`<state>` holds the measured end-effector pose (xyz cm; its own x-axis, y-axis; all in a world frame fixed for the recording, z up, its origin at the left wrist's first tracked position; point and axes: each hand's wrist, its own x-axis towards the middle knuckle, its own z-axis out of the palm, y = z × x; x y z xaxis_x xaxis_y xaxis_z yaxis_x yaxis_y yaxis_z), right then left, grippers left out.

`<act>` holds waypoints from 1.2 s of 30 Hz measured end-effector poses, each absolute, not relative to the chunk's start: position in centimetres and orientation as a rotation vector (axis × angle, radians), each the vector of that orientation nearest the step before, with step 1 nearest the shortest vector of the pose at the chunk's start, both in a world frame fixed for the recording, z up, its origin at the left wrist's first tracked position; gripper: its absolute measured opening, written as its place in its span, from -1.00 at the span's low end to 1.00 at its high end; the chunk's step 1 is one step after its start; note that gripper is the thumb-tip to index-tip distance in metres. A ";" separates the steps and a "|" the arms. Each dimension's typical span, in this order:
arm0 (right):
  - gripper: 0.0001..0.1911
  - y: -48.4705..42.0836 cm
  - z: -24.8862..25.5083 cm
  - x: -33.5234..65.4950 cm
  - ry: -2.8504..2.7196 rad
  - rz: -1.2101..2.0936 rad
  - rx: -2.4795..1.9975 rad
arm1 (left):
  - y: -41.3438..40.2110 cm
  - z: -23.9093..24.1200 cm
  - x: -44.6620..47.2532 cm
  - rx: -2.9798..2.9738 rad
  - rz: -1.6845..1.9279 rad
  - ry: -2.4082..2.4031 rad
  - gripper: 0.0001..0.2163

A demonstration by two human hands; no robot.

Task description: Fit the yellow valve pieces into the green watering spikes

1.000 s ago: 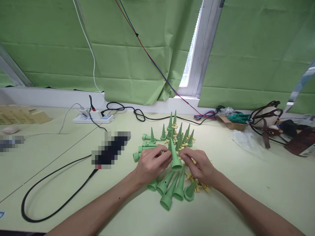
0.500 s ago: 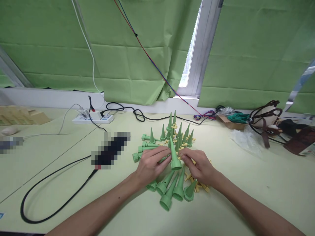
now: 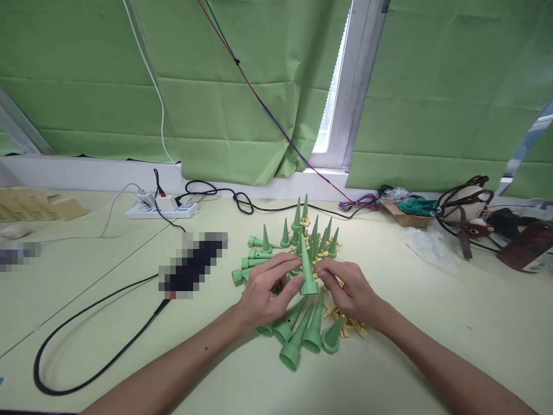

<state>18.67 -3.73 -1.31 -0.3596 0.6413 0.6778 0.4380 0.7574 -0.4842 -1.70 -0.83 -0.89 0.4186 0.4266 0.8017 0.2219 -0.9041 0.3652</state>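
My left hand (image 3: 270,288) grips a hollow green plastic cone (image 3: 307,271), likely a plant watering spike, between thumb and fingers. The cone stands almost upright, its point up and wide collar down. At its right side my right hand (image 3: 345,288) is closed in a pinch on a small yellow plastic piece, mostly hidden by the fingertips. Nearer me, several loose green cones (image 3: 291,351) lie on the table beside a pile of small yellow pieces (image 3: 356,328). Behind the hands, more green cones stand point up (image 3: 265,239), some with yellow pieces at their sides; others lie flat.
A pixelated dark device (image 3: 194,265) with a looped black cable lies to the left. Further back is a white power strip (image 3: 162,208). Cables run along the wall. At the right are a clear plastic bag (image 3: 432,248), a cardboard box (image 3: 406,214) and a handbag (image 3: 469,207).
The held cone has tilted slightly more upright, showing less of its open base. My left thumb and fingers have shifted on it. My right hand stays pinched beside it.
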 end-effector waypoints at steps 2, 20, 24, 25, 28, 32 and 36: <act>-0.84 -3.7 -1.3 18.7 -2.011 0.271 -0.811 | -0.8 -0.9 -1.8 2.463 1.475 0.543 -0.80; -0.82 -3.4 -1.8 18.9 -2.026 0.245 -0.872 | -0.5 -1.4 -1.7 2.545 1.501 0.458 -0.65; -0.79 -3.3 -1.8 18.8 -2.021 0.241 -0.876 | -0.4 -1.5 -1.7 2.573 1.468 0.443 -0.66; -0.78 -3.3 -1.8 18.8 -2.018 0.241 -0.874 | -0.4 -1.4 -1.7 2.583 1.449 0.441 -0.66; -0.78 -3.2 -1.8 18.7 -2.013 0.257 -0.886 | -0.3 -1.3 -1.8 2.606 1.399 0.443 -0.64; -0.80 -3.3 -1.9 18.6 -2.010 0.270 -0.920 | -0.4 -1.3 -1.8 2.609 1.360 0.451 -0.62; -0.78 -3.3 -1.9 18.4 -1.983 0.241 -0.945 | -0.4 -1.4 -1.8 2.586 1.356 0.460 -0.62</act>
